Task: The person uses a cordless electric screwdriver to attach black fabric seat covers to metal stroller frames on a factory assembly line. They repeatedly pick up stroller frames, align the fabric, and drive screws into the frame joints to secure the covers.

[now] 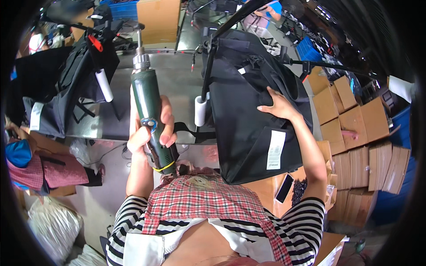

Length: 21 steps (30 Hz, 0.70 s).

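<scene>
My left hand [139, 139] is closed around a dark green electric screwdriver [147, 95], its metal bit pointing up and away from me. The bit touches nothing that I can see. On the right, a large black fabric body [242, 128] hangs on a frame of black tubes [208, 66]. A white printed label [276, 150] is on its near side. My right hand [280, 107] rests on the fabric with thumb and fingers spread. Just left of the fabric stands a tube end in a white wrap [200, 111].
A similar black fabric frame [73, 84] stands on the metal table [151, 80] at left. Cardboard boxes [361, 126] are stacked at right. By my right elbow lie a phone [284, 188] and small dark parts [299, 190]. A person in a blue cap [18, 151] is at left.
</scene>
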Each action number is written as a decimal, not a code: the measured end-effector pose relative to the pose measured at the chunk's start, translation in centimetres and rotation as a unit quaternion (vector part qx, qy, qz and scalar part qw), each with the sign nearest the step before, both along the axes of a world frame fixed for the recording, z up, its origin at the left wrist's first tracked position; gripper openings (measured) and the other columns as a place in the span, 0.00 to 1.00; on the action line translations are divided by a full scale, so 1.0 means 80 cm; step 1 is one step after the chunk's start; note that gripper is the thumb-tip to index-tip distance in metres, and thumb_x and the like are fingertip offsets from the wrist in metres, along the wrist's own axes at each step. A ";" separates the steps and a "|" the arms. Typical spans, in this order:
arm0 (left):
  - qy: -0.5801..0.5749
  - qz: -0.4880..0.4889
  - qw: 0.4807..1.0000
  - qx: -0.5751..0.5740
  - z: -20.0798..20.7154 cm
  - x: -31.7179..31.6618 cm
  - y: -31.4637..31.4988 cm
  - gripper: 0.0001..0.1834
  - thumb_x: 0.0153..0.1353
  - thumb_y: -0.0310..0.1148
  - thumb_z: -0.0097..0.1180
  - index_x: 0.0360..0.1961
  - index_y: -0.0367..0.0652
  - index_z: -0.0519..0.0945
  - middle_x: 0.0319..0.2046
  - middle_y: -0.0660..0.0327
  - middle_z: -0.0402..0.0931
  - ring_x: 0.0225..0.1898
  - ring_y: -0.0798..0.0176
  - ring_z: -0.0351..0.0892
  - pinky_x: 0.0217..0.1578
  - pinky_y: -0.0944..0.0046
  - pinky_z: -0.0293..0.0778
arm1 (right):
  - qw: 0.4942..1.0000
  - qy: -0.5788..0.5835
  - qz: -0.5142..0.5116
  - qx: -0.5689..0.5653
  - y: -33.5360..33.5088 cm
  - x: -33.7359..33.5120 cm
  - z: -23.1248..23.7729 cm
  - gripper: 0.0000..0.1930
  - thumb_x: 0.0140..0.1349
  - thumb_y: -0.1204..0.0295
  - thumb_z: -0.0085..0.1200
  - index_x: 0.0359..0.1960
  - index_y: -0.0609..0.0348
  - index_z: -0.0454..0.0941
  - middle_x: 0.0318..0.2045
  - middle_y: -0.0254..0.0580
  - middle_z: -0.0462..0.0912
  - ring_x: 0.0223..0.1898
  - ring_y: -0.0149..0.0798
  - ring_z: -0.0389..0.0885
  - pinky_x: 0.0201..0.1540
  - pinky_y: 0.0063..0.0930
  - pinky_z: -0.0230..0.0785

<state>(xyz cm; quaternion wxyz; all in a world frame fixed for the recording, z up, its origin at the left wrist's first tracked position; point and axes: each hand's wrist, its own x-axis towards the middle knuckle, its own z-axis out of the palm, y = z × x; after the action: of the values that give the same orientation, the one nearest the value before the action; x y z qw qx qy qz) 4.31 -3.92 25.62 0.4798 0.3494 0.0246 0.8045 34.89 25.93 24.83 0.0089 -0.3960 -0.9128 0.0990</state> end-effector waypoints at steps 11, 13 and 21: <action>0.000 -0.001 0.999 -0.034 -0.005 -0.015 0.011 0.55 0.57 0.28 0.63 0.76 0.57 0.38 0.37 0.48 0.66 0.21 0.62 0.74 0.21 0.63 0.76 | 0.882 0.469 -0.034 0.033 -0.039 -0.059 0.219 0.11 0.69 0.68 0.57 0.40 0.66 0.85 0.28 0.28 0.84 0.29 0.21 0.74 0.32 0.21 0.68; -0.009 -0.010 0.999 -0.034 -0.002 -0.016 0.016 0.55 0.56 0.28 0.64 0.76 0.57 0.38 0.38 0.48 0.67 0.22 0.63 0.74 0.22 0.63 0.76 | 0.833 0.541 0.054 0.106 -0.096 -0.125 0.264 0.09 0.69 0.71 0.58 0.42 0.66 0.84 0.28 0.22 0.82 0.30 0.16 0.69 0.31 0.16 0.65; 0.013 -0.022 0.999 -0.037 -0.001 -0.012 0.023 0.52 0.55 0.30 0.67 0.74 0.53 0.44 0.37 0.49 0.66 0.21 0.62 0.74 0.20 0.63 0.77 | 0.827 0.449 0.137 0.308 -0.154 -0.159 0.232 0.15 0.74 0.72 0.50 0.55 0.70 0.78 0.35 0.38 0.85 0.37 0.23 0.76 0.43 0.17 0.69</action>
<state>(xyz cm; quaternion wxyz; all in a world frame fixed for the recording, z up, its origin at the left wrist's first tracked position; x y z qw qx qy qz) 3.34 -2.08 25.56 0.5092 0.3426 0.0531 0.7877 22.14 13.62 43.40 0.5259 -0.1552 -0.8360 -0.0203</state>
